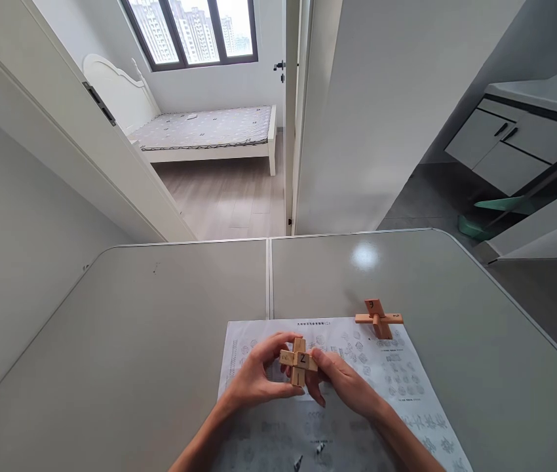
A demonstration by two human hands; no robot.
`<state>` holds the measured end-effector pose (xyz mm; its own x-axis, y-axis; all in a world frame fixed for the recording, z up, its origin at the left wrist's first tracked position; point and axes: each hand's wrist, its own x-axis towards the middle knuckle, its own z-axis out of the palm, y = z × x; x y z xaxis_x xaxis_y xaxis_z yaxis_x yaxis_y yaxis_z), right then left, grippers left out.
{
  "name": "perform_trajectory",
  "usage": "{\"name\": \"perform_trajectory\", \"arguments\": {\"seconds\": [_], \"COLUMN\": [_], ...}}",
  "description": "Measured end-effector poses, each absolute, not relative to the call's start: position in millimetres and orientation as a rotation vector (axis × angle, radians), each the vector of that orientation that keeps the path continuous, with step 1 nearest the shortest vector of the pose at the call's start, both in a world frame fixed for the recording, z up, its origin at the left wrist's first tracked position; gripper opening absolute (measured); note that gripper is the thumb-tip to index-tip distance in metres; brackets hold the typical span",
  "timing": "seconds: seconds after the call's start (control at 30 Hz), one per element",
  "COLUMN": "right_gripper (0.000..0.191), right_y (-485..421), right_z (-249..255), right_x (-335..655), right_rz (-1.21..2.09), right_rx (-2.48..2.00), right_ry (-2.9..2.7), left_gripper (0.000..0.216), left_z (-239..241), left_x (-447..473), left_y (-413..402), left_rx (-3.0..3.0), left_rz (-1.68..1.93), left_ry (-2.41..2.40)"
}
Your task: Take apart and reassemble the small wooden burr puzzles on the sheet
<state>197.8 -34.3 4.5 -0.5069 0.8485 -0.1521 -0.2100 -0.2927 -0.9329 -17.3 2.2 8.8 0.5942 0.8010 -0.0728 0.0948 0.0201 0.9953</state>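
I hold a small wooden cross-shaped puzzle (299,362) with numbered blocks between both hands, just above a printed sheet (396,380) on the grey table (160,328). My left hand (257,375) pinches its left side with thumb and fingers. My right hand (341,381) grips its right side and underside. A "2" shows on the front block. A second wooden cross puzzle (378,318) stands on the sheet's far right corner, apart from both hands.
The table has a seam (268,278) down its middle and rounded far corners. Beyond it an open doorway leads to a bedroom with a bed (210,131). Grey cabinets (519,144) stand at the right.
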Motion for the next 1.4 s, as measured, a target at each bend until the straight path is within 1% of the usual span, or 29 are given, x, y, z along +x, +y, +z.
{"name": "perform_trajectory", "arguments": {"seconds": [0.1,0.2,0.27,0.37,0.53,0.67,0.9,1.07,1.4], "right_gripper": [0.057,0.054,0.052,0.046,0.04,0.038,0.037,0.033,0.032], "right_y": [-34,-33,-32,-29,-26,-24,-17,-13,2], "right_z": [3,-2,-6,-11,-14,-18,-19,-18,-16], "right_x": [197,196,195,193,191,193,198,202,208], "right_rz": [1.918,1.953,1.942,1.863,1.751,1.69,1.553,1.538,1.559], "right_rx": [-0.854,-0.842,-0.836,-0.842,-0.862,-0.853,-0.844,-0.827,-0.8], "right_ry": [-1.154,-0.927,-0.727,-0.49,-0.303,-0.299,-0.329,-0.313,-0.292], "left_gripper": [0.072,0.077,0.069,0.05,0.029,0.021,0.017,0.016,0.015], "left_z": [7,4,5,6,7,10,9,5,7], "left_x": [-18,-16,-15,-12,-9,-6,-5,-6,-3], "left_y": [2,4,5,6,6,6,6,5,12], "left_rx": [1.483,1.497,1.518,1.533,1.51,1.559,1.65,1.687,1.731], "left_rz": [0.643,0.734,0.808,0.859,0.875,0.879,0.843,0.824,0.811], "left_ry": [0.817,0.84,0.896,1.005,1.081,1.107,1.127,1.122,1.131]}}
